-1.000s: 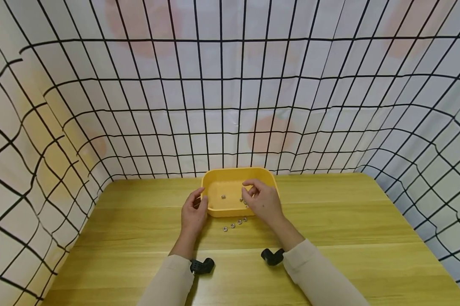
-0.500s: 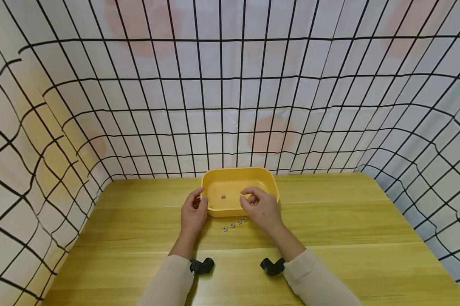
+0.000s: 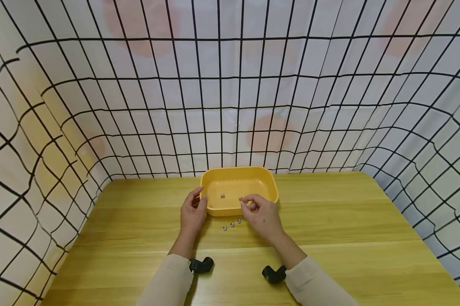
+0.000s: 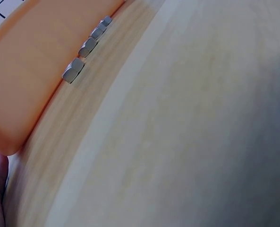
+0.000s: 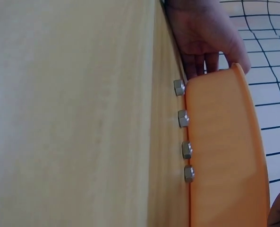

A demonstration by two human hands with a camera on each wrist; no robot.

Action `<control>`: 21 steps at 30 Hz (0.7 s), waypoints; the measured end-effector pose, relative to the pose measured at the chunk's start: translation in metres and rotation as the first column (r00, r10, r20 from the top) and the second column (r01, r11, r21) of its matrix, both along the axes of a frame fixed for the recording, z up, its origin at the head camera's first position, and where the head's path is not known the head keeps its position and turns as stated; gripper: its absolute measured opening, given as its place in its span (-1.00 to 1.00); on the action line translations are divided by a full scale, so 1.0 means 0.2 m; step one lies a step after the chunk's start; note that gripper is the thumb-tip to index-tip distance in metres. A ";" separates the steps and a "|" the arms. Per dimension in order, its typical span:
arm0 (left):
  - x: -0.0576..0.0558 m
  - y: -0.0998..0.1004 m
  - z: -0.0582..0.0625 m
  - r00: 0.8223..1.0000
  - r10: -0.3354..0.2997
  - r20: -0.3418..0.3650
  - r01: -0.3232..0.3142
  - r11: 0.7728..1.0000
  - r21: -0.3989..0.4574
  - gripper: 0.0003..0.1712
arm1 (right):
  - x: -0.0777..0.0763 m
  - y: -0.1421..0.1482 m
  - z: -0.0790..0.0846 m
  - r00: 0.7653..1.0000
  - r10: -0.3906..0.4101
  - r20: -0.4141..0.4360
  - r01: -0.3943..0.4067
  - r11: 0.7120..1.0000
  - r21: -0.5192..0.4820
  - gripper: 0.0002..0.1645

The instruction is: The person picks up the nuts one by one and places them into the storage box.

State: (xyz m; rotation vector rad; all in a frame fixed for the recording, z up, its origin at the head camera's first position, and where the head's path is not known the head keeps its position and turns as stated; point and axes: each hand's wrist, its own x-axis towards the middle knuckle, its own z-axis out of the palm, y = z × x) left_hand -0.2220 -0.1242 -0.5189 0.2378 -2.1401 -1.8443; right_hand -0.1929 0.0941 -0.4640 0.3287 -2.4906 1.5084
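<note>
A yellow plastic tray [image 3: 214,211] stands at the back of the wooden table, looking orange in the wrist views. My left hand [image 3: 193,213] rests at its left end, relaxed fingertips touching the end wall and rim. Over the tray's front right part is my right hand [image 3: 263,214], thumb and index finger close together. A small metal hex nut [image 3: 240,198] shows right at these fingertips; whether they pinch it or another nut cannot be told. One more nut [image 3: 222,196] lies inside the tray, further left. Several hex nuts [image 5: 183,118] form a row before the front wall.
Wooden tabletop [image 3: 138,246] extends around the tray and toward the front. Behind and along the sides hangs a white sheet with a black grid [image 3: 230,93]. A black wrist camera [image 3: 201,265] sits on the left wrist, another [image 3: 274,274] on the right.
My right hand has come lower and nearer the tray's front wall, bringing thumb and index finger closer together. The left hand and the row of nuts hold their places.
</note>
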 end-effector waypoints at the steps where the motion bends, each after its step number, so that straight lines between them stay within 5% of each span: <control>1: 0.00 0.00 0.00 1.000 0.000 0.005 0.000 1.000 0.000 -0.62 | 0.00 0.00 0.00 1.000 -0.004 0.006 0.004 1.000 -0.002 -0.90; 21: 0.00 -0.01 -0.01 1.000 -0.014 -0.007 0.014 1.000 -0.009 -0.61 | 0.02 0.09 -0.08 0.991 -0.065 0.121 0.057 0.996 0.067 -0.91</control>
